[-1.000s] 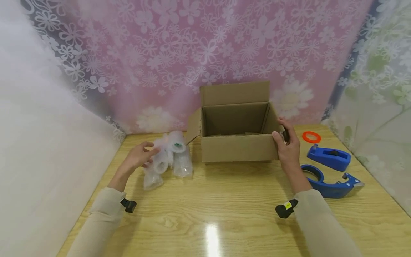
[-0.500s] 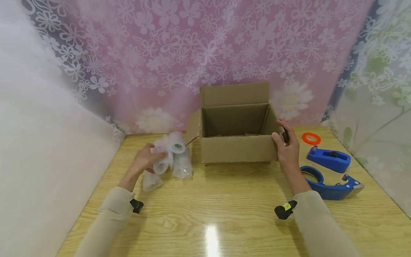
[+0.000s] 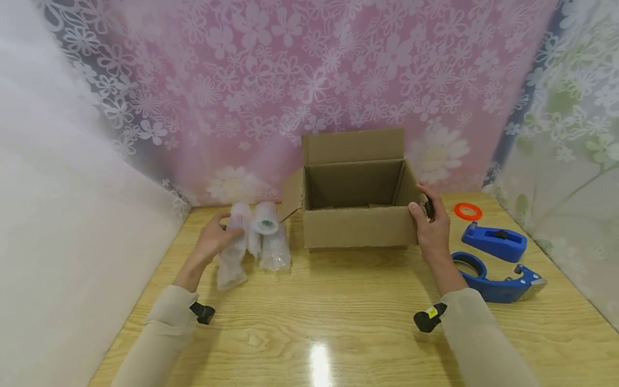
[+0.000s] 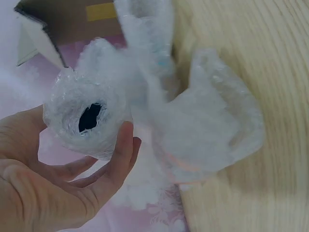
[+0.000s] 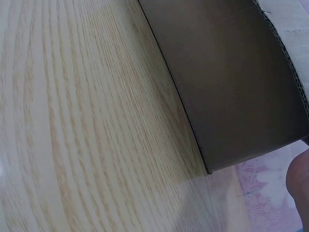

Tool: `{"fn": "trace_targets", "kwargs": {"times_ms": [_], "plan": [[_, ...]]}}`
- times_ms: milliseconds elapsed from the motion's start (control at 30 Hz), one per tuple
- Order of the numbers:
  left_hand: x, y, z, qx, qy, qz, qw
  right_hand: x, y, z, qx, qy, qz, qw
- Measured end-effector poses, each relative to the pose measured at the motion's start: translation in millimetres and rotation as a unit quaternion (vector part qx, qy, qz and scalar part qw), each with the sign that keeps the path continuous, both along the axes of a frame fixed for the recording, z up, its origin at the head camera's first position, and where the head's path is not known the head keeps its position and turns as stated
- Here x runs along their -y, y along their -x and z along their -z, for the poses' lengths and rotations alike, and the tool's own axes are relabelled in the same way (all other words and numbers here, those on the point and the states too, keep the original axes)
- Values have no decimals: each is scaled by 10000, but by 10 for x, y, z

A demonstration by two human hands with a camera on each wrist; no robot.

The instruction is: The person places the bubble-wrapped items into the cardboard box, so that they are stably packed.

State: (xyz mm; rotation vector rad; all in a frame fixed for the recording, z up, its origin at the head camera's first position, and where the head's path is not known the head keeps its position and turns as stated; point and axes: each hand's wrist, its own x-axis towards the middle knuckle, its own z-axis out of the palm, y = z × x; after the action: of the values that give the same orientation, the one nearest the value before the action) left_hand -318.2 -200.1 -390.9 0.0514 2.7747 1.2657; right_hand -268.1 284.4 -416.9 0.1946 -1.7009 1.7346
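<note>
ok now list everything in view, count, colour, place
cardboard box: 1, brown, back centre of table
bubble-wrapped bundles: several, exact count unclear, whitish, left of box
tape ring: 1, orange-red, table's back right
desktop tape dispenser: 1, blue, nearer than the ring
handheld tape dispenser: 1, blue, nearer still
wooden table: 1, yellowish, beneath
floral cloth: count unclear, pink behind, white-green right
white wall or sheet: 1, left
wrist cameras: 2, black, one per wrist
sleeves: 2, beige, forearms
left hand: 1, gripping one bundle
right hand: 1, gripping box's right side
</note>
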Motion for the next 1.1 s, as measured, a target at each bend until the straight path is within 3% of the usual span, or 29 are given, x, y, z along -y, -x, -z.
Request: {"fn": "trace_targets", "kwargs": {"times_ms": [233, 533, 933, 1100], "plan": [[24, -13, -130, -288, -360, 80, 9989, -3, 4, 2, -15, 4, -24, 10000], [-56, -26, -312, -782, -765, 508, 9927, -1, -12, -9, 97, -48, -27, 9999], [-362, -92, -573, -1444, -1175, 908, 9783, 1, -29, -30, 73, 7, -73, 9999], [-539, -84, -646, -1499, -1564, 1064, 9704, -3, -15, -15, 88, 19, -120, 9999]]}}
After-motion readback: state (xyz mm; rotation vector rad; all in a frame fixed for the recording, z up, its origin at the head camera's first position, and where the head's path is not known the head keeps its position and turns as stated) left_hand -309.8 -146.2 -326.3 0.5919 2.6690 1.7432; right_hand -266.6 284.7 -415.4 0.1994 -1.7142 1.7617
